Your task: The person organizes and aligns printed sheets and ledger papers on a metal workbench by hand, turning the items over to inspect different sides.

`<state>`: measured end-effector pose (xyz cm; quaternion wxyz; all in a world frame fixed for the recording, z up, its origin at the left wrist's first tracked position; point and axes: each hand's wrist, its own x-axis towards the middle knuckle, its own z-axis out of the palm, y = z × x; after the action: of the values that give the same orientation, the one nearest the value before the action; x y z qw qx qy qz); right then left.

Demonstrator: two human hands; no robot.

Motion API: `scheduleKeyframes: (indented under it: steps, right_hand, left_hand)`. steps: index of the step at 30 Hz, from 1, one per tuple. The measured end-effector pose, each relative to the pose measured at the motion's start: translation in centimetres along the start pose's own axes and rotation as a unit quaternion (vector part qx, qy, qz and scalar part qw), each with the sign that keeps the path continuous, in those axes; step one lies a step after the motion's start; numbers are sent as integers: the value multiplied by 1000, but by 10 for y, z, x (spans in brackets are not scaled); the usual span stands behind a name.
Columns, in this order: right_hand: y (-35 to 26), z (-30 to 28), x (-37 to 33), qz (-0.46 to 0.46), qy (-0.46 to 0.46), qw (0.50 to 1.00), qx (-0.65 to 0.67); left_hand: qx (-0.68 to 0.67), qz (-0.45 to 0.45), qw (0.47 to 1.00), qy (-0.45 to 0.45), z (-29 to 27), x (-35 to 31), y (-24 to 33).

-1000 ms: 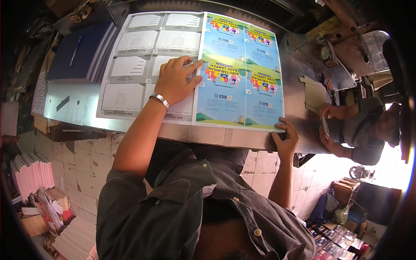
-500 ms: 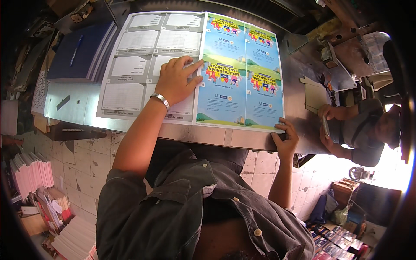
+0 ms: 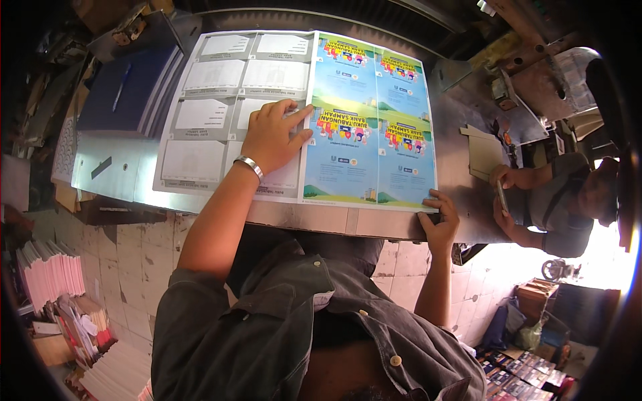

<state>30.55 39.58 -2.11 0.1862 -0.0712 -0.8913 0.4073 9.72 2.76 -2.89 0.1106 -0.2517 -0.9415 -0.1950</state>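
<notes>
On a metal worktable lies a large printed sheet (image 3: 343,87) with bright panels in blue, green and yellow. Left of it is a grey-and-white sheet (image 3: 208,150) printed with form panels; whether the two are joined or overlap, I cannot tell. My left hand (image 3: 273,137) lies on the grey part with its fingers spread. Its thumb and forefinger reach the colourful sheet's left edge. At that sheet's near right corner is my right hand (image 3: 441,217), fingertips touching the corner and the thumb apart, by the table's front edge.
Far left, a blue pen (image 3: 122,87) lies on a dark blue stack (image 3: 110,100). Right of the table another person (image 3: 562,194) holds a small flat object. Brown card pieces (image 3: 483,152) lie on the table's right side. Pink paper stacks (image 3: 50,271) stand low at left.
The table and sheets sit slightly lower in the picture. Both hands keep nearly the same places on the sheets.
</notes>
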Motion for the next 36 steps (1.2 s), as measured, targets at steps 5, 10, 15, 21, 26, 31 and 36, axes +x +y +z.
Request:
scheduleKeyframes:
  steps: [5,10,15,21,26,31,36]
  right_hand:
    - [2,1,0,2,8,1000,12]
    - [-6,0,1,-2,14,1000,-12]
    - [-12,-2,0,18,-2,1000,22]
    - [-9,-2,-1,37,9,998,45]
    - [-9,-5,0,-22,54,998,19]
    - [-8,1,-6,-59,97,993,25]
    - [-10,1,-8,-61,125,989,44]
  left_hand:
    - [-19,3,1000,2,-1,2,1]
    - [-27,13,1000,7,-1,3,1]
    - [-35,5,999,1,-5,4,0]
    - [-31,20,999,1,-1,4,2]
    - [-38,19,999,-12,-4,10,7]
    - [-42,11,999,-16,-4,9,2]
    - [-47,18,999,-19,-6,9,2]
